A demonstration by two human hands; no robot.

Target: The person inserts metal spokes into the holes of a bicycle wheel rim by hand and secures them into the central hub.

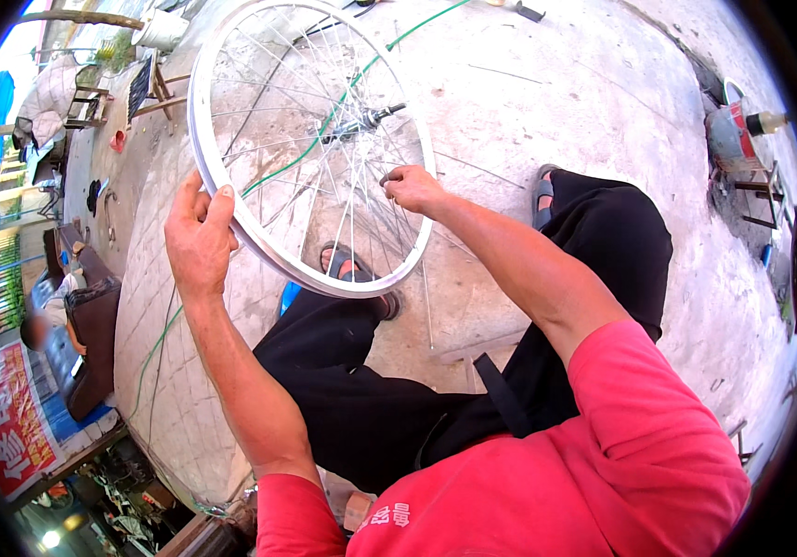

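A silver bicycle wheel without a tyre is held tilted in front of me, above my feet. Thin spokes run between its rim and a metal hub with a protruding axle. My left hand is closed on the rim at its lower left, the thumb on the near side. On the right, my right hand reaches across the rim, thumb and finger pinched together on a spoke among the others. One thin spoke sticks out below the rim, its tip pointing downwards.
Several loose spokes lie on the concrete floor. A green hose or cord runs behind the wheel. A bucket stands at far right. At left are a stool, a seated person, a brown armchair and a red banner.
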